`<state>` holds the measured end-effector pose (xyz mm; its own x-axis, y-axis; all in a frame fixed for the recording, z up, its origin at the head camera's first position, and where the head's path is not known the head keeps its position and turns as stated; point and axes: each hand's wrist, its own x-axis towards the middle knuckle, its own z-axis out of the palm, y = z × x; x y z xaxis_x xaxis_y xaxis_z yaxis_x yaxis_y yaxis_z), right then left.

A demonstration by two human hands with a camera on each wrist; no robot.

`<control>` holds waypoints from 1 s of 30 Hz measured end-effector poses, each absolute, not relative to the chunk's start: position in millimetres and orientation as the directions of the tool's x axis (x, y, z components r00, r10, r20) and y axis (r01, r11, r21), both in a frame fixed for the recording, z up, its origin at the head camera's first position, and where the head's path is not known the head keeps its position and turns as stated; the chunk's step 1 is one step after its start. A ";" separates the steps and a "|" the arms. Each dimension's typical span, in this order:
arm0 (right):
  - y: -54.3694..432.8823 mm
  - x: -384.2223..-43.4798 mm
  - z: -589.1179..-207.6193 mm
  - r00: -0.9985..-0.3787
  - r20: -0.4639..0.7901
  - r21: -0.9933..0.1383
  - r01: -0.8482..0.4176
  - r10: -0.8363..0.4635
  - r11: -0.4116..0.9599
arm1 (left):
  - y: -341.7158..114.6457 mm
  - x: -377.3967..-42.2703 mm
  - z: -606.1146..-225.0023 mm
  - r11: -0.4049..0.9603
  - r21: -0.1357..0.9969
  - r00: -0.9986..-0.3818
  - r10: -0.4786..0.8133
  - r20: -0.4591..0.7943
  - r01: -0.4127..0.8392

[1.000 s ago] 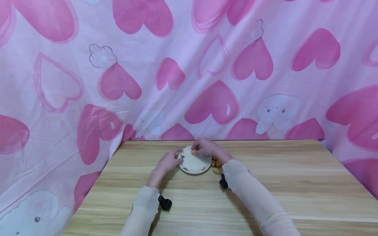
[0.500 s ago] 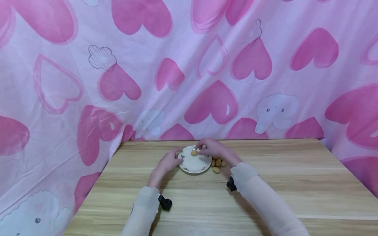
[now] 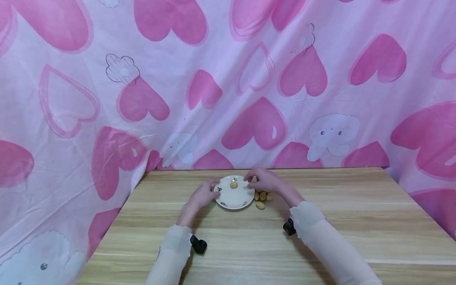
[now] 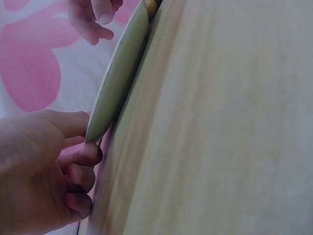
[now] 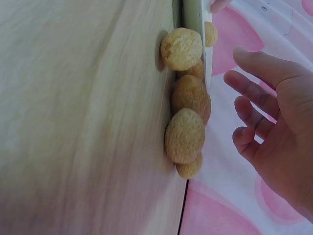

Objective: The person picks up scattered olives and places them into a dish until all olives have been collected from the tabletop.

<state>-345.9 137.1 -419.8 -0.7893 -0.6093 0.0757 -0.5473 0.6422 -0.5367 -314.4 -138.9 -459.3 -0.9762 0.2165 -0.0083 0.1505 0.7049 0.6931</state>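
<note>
A white plate with small dark motifs on its rim lies on the wooden table. One tan walnut rests on it, toward the far side. My left hand holds the plate's left rim; in the left wrist view, thumb and fingers pinch the plate edge. Over the plate's right rim, my right hand hovers with nothing in it, fingers apart and slightly bent, as the right wrist view also shows. Several wrinkled walnuts lie close together on the table, just right of the plate and below that hand.
One walnut sits nearer to me than the others by the plate. Behind the table's far edge hangs a pink curtain with hearts. A black wrist camera is on the left sleeve, another on the right.
My right hand has let go of the walnut on the plate and moved right, over the plate's right rim. The left hand has stayed on the plate.
</note>
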 end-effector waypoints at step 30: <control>166.9 -311.6 -426.0 -0.715 0.087 -0.456 -0.648 -0.694 0.610 | -138.4 -315.5 -460.9 0.707 0.697 -0.980 0.197 -0.027 0.123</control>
